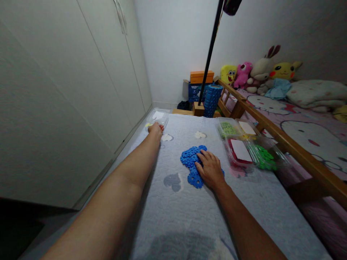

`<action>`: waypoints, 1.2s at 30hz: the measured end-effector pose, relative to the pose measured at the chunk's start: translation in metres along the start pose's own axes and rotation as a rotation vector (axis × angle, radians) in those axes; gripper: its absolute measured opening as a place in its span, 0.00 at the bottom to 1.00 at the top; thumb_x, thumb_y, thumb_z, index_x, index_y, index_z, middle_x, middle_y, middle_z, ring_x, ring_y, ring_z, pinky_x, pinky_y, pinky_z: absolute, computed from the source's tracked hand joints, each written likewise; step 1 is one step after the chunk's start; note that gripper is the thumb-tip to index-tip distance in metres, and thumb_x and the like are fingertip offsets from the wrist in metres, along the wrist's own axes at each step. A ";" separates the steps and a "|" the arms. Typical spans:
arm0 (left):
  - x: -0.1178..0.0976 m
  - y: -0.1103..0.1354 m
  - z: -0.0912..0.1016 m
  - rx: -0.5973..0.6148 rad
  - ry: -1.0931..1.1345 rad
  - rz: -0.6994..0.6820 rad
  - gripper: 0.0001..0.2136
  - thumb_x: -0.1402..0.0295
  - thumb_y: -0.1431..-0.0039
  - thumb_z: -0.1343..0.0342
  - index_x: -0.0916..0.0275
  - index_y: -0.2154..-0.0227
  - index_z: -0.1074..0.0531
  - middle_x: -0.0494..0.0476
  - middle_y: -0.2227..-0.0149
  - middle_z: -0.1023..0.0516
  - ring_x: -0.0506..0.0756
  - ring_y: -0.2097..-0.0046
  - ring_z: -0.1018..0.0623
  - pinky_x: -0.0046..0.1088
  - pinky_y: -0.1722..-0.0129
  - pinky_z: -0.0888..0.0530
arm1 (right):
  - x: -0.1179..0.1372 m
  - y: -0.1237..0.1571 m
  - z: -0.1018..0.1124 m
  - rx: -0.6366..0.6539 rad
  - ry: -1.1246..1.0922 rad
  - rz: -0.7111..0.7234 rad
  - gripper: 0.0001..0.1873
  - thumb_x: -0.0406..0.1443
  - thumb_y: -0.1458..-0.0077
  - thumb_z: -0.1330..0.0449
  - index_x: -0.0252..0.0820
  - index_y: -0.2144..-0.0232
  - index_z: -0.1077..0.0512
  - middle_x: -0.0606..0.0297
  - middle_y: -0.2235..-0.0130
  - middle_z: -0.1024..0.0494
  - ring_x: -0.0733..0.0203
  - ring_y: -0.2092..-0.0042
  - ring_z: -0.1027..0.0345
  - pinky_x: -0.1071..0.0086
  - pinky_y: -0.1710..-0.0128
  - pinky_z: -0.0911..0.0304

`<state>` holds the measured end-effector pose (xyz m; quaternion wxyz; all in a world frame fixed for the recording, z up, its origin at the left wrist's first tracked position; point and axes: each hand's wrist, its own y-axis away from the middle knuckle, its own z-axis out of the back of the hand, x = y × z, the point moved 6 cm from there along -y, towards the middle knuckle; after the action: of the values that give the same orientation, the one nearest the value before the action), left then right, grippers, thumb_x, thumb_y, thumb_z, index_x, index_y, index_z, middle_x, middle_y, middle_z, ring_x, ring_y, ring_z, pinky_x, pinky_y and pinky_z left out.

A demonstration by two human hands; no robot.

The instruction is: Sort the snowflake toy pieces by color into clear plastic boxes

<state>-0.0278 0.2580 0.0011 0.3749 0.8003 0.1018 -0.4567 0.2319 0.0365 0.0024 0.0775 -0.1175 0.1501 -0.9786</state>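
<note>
A pile of blue flower-shaped plastic pieces [190, 159] lies on a pale blue quilted mat [184, 213]. My right hand [210, 169] rests palm down on the pile's right side, fingers stretched over the pieces. My left arm reaches far forward along the mat's left side. My left hand [155, 130] is at the near edge of a clear plastic box [158, 116] with a white label; its fingers are curled and mostly hidden, so what it grips is unclear.
Clear boxes of light green [228, 129], red [238, 151] and green pieces [264, 156] stand at the mat's right. A wooden bed rail [287, 144] runs behind them. White wardrobe doors [81, 90] line the left. A black pole [210, 54] stands at the back.
</note>
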 end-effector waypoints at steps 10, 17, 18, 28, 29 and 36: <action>0.034 0.074 0.013 0.270 -0.224 -0.063 0.05 0.75 0.43 0.40 0.61 0.68 0.30 0.50 0.74 0.29 0.50 0.71 0.25 0.24 0.67 0.27 | -0.004 -0.001 0.012 -0.141 -0.112 -0.026 0.18 0.39 0.30 0.49 0.40 0.48 0.23 0.50 0.40 0.22 0.47 0.37 0.32 0.44 0.31 0.55; 0.070 0.168 0.023 0.676 -0.803 -0.615 0.09 0.76 0.51 0.35 0.59 0.66 0.24 0.59 0.58 0.19 0.61 0.50 0.22 0.39 0.42 0.29 | 0.000 -0.001 0.009 -0.044 -0.117 0.033 0.16 0.35 0.33 0.47 0.40 0.50 0.23 0.51 0.42 0.20 0.48 0.41 0.29 0.50 0.34 0.48; 0.075 0.179 0.028 0.704 -0.928 -0.710 0.12 0.74 0.50 0.35 0.58 0.61 0.23 0.61 0.54 0.19 0.63 0.46 0.23 0.42 0.40 0.31 | 0.000 -0.001 0.010 -0.056 -0.119 0.039 0.16 0.35 0.33 0.47 0.40 0.51 0.22 0.51 0.43 0.20 0.49 0.41 0.29 0.50 0.35 0.47; 0.113 0.213 0.071 0.757 -1.280 -1.032 0.25 0.61 0.39 0.39 0.60 0.40 0.30 0.68 0.33 0.32 0.67 0.30 0.36 0.49 0.30 0.41 | -0.059 0.000 0.081 -0.439 0.125 -0.287 0.16 0.37 0.37 0.44 0.40 0.52 0.21 0.49 0.41 0.26 0.40 0.38 0.40 0.46 0.38 0.49; 0.113 0.213 0.071 0.751 -1.280 -1.040 0.25 0.61 0.39 0.39 0.59 0.40 0.30 0.68 0.33 0.32 0.67 0.30 0.36 0.50 0.30 0.41 | -0.066 0.001 0.084 -0.428 0.151 -0.339 0.17 0.39 0.38 0.43 0.39 0.52 0.21 0.47 0.43 0.25 0.38 0.40 0.39 0.45 0.41 0.48; 0.110 0.214 0.071 0.762 -1.276 -1.036 0.25 0.60 0.39 0.40 0.60 0.40 0.29 0.68 0.34 0.32 0.67 0.31 0.35 0.48 0.30 0.41 | -0.082 0.004 0.078 -0.220 0.245 -0.486 0.14 0.35 0.39 0.44 0.37 0.56 0.21 0.45 0.55 0.20 0.41 0.52 0.32 0.53 0.54 0.45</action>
<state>0.0960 0.0402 -0.0011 -0.1827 0.3190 0.0640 -0.9278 0.3306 0.0263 0.0569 -0.1912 -0.0390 0.2311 -0.9532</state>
